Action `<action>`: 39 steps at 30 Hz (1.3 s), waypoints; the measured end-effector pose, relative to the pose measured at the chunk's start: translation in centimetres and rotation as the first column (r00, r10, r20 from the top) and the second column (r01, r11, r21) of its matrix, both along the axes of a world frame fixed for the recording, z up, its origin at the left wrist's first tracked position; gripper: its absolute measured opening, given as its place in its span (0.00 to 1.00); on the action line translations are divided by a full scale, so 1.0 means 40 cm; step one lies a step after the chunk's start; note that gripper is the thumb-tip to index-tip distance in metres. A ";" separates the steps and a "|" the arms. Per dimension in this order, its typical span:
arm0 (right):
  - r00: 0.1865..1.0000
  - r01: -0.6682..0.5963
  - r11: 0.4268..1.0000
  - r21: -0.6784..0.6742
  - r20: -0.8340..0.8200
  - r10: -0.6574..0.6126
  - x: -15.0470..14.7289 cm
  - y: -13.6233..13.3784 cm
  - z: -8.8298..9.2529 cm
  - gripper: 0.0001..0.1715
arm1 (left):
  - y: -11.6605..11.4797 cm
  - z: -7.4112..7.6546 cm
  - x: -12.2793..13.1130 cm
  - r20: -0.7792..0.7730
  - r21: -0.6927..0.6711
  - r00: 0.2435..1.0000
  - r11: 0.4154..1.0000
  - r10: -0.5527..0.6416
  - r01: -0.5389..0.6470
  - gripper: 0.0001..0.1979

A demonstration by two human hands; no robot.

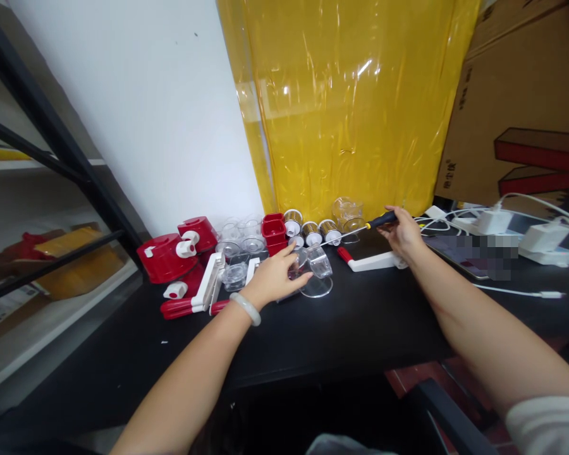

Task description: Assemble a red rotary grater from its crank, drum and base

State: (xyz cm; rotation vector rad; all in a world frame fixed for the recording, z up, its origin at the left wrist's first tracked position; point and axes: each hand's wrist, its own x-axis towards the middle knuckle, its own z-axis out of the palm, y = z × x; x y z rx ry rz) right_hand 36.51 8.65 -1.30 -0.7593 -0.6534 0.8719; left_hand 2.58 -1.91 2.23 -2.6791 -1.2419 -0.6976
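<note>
Black tabletop (360, 322), left hand (272, 278) with pale bangle resting fingers on a clear plastic part (313, 262), right hand (403, 234) gripping a black-and-yellow-handled screwdriver (367, 225), red plastic lids (180, 249) at left, yellow plastic sheet (346, 101) behind, white chargers (521, 234) at right.

Yellow film (346, 101) stands beside a cardboard box (526, 95).

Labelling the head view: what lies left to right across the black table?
Red housings → left hand → clear cup → right hand, its grip on a screwdriver → white chargers.
</note>
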 end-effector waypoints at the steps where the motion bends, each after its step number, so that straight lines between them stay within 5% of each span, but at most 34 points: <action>1: 1.000 0.011 1.000 0.006 0.008 -0.011 -0.001 0.001 0.000 0.12 | 0.000 0.000 0.000 -0.003 0.005 1.000 1.000 0.000 0.000 0.15; 11: 0.994 0.104 0.992 -0.066 0.025 -0.103 -0.004 0.013 0.003 0.24 | 0.005 -0.005 -0.001 -0.006 -0.001 1.000 1.000 0.019 -0.019 0.20; 17: 0.999 -0.019 0.999 -0.033 -0.048 0.017 0.001 0.001 0.004 0.13 | 0.009 -0.010 -0.004 -0.017 0.010 0.999 0.999 0.032 -0.032 0.23; 24: 0.997 0.076 0.997 0.026 0.003 -0.077 -0.017 -0.004 0.010 0.15 | -0.002 0.001 0.002 -0.071 0.024 0.997 0.999 0.042 -0.041 0.24; 32: 0.992 0.115 0.993 0.039 -0.052 -0.113 -0.003 0.004 0.010 0.25 | -0.026 0.017 0.018 -0.177 0.256 0.982 0.967 0.065 -0.018 0.24; 39: 0.996 0.056 0.997 0.058 -0.070 -0.052 0.017 0.006 0.007 0.16 | -0.020 0.016 0.017 -0.188 0.388 0.981 0.921 0.057 0.021 0.23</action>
